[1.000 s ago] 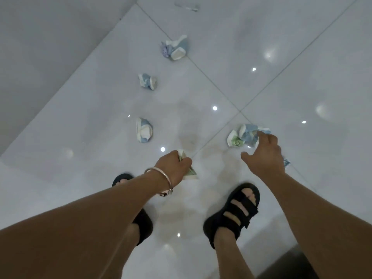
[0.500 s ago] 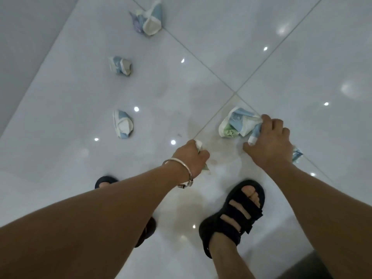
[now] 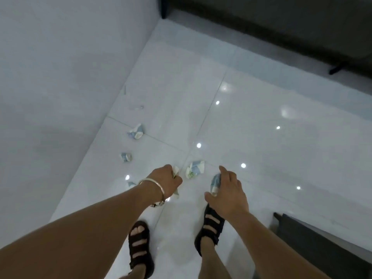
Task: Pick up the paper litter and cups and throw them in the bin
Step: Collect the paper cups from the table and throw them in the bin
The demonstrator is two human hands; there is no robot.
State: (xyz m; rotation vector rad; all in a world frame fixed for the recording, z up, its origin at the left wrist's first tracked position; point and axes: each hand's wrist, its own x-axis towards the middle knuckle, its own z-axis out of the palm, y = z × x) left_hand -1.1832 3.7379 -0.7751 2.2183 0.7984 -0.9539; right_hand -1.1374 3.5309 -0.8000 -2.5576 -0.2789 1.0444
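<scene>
Left hand [image 3: 167, 181], thin silver metal bangle [image 3: 155, 183] on the wrist, grip curled tight round a crumpled white-and-green paper scrap [image 3: 175, 170]. Right hand [image 3: 228, 191], grip pinching a creased blue-and-white paper wad [image 3: 215, 183] between thumb and fingers, both held above the glossy white tiled floor [image 3: 261, 148]. On the floor lie a crushed white-blue paper cup [image 3: 194, 169] just ahead between the hands, plus a small crumpled blue-white ball [image 3: 126, 157] and a larger crumpled blue-white lump [image 3: 136, 131] near the matte grey wall [image 3: 60, 77].

I read floor [image 3: 261, 137]: glossy smooth tile | paper litter [image 3: 194, 170]: crumpled, matt | bracelet [image 3: 155, 183]: shiny metal | sandals [image 3: 141, 246]: matt straps | wall [image 3: 60, 77]: matt
</scene>
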